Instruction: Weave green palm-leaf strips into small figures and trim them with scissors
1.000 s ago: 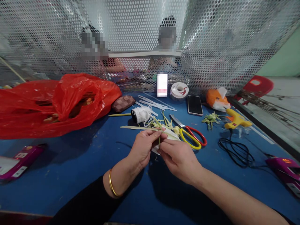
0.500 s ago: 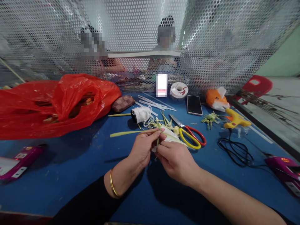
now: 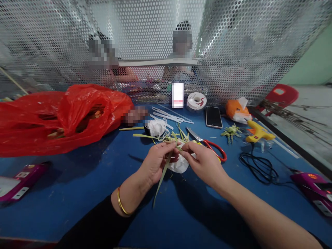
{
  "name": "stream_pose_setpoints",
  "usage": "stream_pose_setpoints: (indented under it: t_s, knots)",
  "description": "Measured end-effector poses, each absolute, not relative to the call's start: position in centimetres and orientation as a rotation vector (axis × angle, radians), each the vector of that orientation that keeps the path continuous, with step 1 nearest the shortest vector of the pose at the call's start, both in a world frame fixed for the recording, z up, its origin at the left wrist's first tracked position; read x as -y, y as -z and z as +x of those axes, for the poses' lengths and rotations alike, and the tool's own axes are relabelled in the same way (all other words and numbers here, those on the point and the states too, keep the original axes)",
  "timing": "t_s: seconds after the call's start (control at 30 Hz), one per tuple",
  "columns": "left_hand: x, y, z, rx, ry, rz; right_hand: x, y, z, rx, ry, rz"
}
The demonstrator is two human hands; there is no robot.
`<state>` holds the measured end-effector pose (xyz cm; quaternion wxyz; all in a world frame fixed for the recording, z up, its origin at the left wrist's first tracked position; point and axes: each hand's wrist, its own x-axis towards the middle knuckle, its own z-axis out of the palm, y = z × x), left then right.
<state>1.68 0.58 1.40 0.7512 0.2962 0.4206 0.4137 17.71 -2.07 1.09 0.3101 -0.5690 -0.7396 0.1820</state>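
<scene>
My left hand [image 3: 157, 160] pinches pale green leaf strips between thumb and fingers. One strip [image 3: 162, 180] hangs from the pinch down toward the table, and another strip [image 3: 142, 136] points out to the left. My right hand [image 3: 203, 158] closes thumb and finger on the same strips, close to the left fingertips. The crossing of the strips is partly hidden by the fingers. Beneath the hands lies a white crumpled piece [image 3: 178, 165], perhaps tissue. Scissors [image 3: 215, 148] with a red and a yellow handle lie just past my right hand, partly covered by it.
White thread [image 3: 156, 128], pale flat strips [image 3: 172, 116], a ribbon roll [image 3: 196, 101] and a phone [image 3: 213, 117] lie behind. A red plastic bag [image 3: 103, 119] fills the left. At right are a green woven piece [image 3: 230, 132], a yellow glue gun [image 3: 259, 132] and purple power strips [image 3: 311, 183].
A strip now hangs down below my left hand, toward me. My right hand has shifted slightly up and right, and its fingers now pinch from the right side. The view has tilted slightly.
</scene>
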Motion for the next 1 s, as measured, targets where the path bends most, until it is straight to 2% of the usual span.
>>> stream_pose_setpoints:
  t_s: [0.3, 1.0]
  knots:
    - [-0.4, -0.3, 2.0, -1.003, -0.923, 0.898, 2.7, -0.8, 17.2, 2.07, -0.276, -1.408]
    - [-0.6, -0.4, 2.0, -1.02, -0.915, 0.868, 3.0, -2.4, 18.6, 2.242, -0.155, -1.406]
